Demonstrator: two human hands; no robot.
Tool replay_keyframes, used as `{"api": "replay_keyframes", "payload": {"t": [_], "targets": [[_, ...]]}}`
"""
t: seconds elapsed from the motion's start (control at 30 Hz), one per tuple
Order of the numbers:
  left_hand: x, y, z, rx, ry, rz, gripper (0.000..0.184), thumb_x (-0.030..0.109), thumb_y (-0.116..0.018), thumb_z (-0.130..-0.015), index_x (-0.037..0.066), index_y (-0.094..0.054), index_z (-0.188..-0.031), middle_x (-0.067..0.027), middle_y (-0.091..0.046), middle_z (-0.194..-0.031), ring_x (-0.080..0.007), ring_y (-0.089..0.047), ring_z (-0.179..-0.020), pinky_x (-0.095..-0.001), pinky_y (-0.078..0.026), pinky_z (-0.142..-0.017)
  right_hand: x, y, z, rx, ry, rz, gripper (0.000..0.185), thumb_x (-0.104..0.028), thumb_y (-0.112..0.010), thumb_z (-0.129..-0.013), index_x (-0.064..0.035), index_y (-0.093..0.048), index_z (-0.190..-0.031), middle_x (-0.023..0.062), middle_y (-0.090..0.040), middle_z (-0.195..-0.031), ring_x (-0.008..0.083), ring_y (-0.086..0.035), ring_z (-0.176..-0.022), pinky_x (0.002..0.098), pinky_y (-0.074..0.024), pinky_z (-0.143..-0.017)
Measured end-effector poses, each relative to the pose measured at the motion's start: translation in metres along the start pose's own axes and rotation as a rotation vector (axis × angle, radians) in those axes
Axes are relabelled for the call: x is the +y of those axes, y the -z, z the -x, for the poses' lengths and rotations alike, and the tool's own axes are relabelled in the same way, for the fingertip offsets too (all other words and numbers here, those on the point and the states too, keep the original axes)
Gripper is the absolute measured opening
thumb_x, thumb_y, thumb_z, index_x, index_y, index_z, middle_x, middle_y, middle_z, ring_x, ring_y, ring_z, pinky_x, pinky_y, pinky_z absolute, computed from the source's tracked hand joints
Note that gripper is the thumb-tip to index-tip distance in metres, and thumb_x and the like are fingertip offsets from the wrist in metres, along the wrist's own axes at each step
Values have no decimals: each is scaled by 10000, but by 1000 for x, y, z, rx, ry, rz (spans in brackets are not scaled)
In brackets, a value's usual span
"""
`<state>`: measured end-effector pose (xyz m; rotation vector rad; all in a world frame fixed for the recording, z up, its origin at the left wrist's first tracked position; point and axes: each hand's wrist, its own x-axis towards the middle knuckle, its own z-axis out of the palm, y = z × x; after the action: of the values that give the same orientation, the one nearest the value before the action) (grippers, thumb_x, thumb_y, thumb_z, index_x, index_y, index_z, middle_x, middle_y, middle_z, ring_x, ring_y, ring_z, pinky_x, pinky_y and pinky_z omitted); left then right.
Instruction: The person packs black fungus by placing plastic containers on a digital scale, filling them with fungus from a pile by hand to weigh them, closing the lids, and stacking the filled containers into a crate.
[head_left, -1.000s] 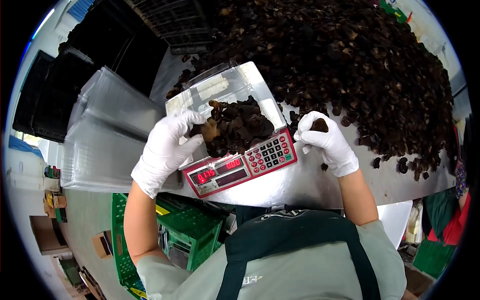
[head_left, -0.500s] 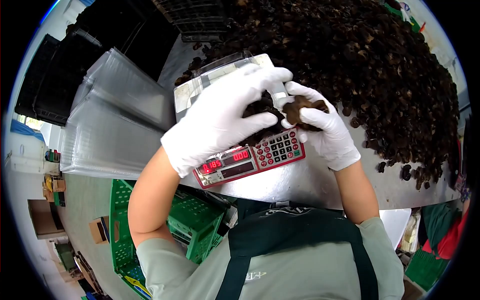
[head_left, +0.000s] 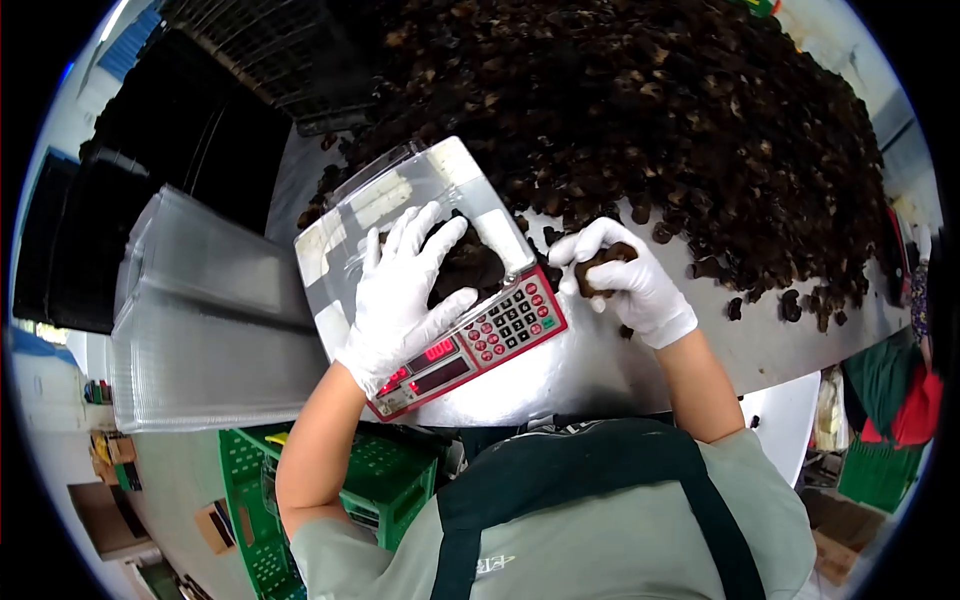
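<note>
A scale (head_left: 515, 325) with red digits and a keypad sits at an angle on the metal table. On it is a clear plastic box (head_left: 440, 180) with dark wood ear mushrooms (head_left: 470, 268) inside. My white-gloved left hand (head_left: 400, 295) lies over the box with fingers spread, at the left side of these mushrooms and partly hiding the display. Right of the scale, my gloved right hand (head_left: 645, 295) holds a brown wood ear mushroom (head_left: 606, 268) between thumb and fingers, apart from the box.
A large heap of wood ear mushrooms (head_left: 640, 110) covers the back and right of the metal table (head_left: 620, 375). Stacked clear plastic boxes (head_left: 215, 350) stand left of the scale. Black crates (head_left: 170, 150) are behind them. A green crate (head_left: 385, 470) is below the table edge.
My right hand has moved away from the box with mushroom in it, so my hands are farther apart. My left hand now lies lower over the box. The camera view has shifted.
</note>
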<state>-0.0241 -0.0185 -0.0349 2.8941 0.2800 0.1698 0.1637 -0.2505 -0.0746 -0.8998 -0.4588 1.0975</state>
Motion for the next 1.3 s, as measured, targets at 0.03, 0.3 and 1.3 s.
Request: {"api": "replay_keyframes", "payload": {"t": [0.03, 0.3, 1.3], "targets": [[3, 1, -1, -1, -15, -2, 861, 470, -779, -833, 163, -431, -1558, -171, -363, -1623, -403, -289, -1527, -586, -167, -1250, 0, -2, 0, 9, -8, 98, 269, 79, -597, -827, -25, -648, -1070, 123, -703, -1084, 174, -715, -901, 227, -526, -665], [3, 8, 2, -30, 42, -18, 1000, 432, -847, -754, 160, -373, -1592, -183, -335, -1636, -397, -280, -1532, -593, -147, -1255, 18, -36, -9, -12, 164, 732, 353, -25, -694, -897, -79, -745, -1242, 31, -730, -1000, 87, -657, -892, 258, -556, -840], [-160, -18, -6, 326, 753, 743, 860, 114, -769, -896, 40, -270, -1592, -112, -699, -926, -153, -673, -754, -293, -532, -602, 32, -1, 6, -35, -251, 524, 304, -346, -750, -966, -44, -784, -952, 16, -747, -850, 67, -648, -751, 231, -535, -703]]}}
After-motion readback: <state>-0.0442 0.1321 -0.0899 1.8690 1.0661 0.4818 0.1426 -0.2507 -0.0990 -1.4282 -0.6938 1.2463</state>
